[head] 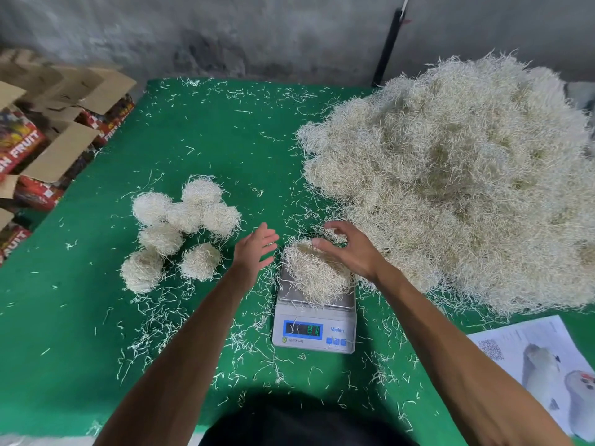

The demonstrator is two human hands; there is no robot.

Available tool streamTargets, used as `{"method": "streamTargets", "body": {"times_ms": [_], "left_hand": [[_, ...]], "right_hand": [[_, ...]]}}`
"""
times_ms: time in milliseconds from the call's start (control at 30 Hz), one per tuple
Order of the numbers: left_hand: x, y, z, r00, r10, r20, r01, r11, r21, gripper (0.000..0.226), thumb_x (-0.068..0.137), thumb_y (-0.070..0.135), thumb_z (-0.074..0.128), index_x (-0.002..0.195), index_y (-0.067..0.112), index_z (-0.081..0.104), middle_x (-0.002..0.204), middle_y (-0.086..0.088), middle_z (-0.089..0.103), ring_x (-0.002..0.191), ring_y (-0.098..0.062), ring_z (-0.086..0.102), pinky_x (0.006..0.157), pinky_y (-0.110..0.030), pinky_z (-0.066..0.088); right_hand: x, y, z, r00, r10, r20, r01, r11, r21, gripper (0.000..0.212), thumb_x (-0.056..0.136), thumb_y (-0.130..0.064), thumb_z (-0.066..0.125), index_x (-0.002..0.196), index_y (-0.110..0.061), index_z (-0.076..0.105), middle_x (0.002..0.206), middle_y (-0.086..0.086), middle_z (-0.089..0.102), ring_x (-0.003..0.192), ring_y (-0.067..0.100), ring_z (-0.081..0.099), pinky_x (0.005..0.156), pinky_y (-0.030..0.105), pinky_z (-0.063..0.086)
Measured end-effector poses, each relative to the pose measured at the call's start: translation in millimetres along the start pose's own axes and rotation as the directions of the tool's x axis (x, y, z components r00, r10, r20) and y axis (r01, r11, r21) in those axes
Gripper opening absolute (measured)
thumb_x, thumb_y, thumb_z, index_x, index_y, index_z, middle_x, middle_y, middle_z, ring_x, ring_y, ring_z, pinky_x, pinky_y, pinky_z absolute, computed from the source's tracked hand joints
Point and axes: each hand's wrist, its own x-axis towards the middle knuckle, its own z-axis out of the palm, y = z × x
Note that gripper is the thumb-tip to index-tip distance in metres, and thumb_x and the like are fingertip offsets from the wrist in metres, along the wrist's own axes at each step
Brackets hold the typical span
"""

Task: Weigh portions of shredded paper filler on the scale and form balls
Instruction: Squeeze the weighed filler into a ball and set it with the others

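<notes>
1. Portion of shredded paper (317, 278) sits on the scale (314, 329) platform, mid-bench (96, 365), directly between both hands.
2. Right hand (349, 249) is nearer: fingers spread and loosely curved, resting on the portion's far right top, not closed round it.
3. Left hand (254, 252) hovers just left of the portion, fingers straight, holding nothing, not touching as far as I can tell.
4. Portion is an oval clump, long axis running from far-left to near-right; no clear pointing end.
5. Scale readout blurred, can't read it.
6. Finished balls (180, 230) lie left; big loose pile (450, 175) lies right.
7. Likely next: cup the portion from both sides.
</notes>
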Motion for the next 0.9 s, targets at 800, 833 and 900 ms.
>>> {"method": "streamTargets", "body": {"times_ms": [800,833,900], "left_hand": [[9.4,-1.7,1.8,0.999,-0.036,0.022,0.037,0.997,-0.067,0.049,0.106,0.044,0.039,0.135,0.009,0.055,0.138,-0.008,0.059,0.126,-0.026,0.056,0.111,-0.05,0.042],[7.6,-1.9,2.0,0.999,-0.032,0.02,0.033,0.998,-0.057,0.049,0.106,0.044,0.039,0.136,0.008,0.055,0.136,-0.007,0.06,0.126,-0.026,0.056,0.111,-0.049,0.042],[4.9,-4.7,2.0,1.0,-0.011,0.024,0.011,1.0,-0.017,0.046,0.107,0.041,0.039,0.136,0.008,0.055,0.135,-0.005,0.06,0.125,-0.024,0.057,0.11,-0.046,0.044]], "right_hand": [[1.0,-2.6,2.8,0.998,0.028,0.053,-0.029,0.999,0.025,0.102,0.062,-0.094,0.068,0.146,-0.04,0.046,0.157,-0.001,0.044,0.129,0.012,0.055,0.104,0.042,0.051],[0.0,-3.9,5.1,0.997,0.036,0.068,-0.034,0.999,-0.032,0.107,0.06,-0.096,0.068,0.147,-0.038,0.045,0.158,0.001,0.043,0.126,0.011,0.057,0.1,0.038,0.053],[1.0,-2.3,12.9,0.994,0.026,0.105,0.012,0.938,-0.345,0.114,0.061,-0.1,0.061,0.152,-0.034,0.04,0.163,0.004,0.036,0.137,0.021,0.05,0.111,0.048,0.045]]}}
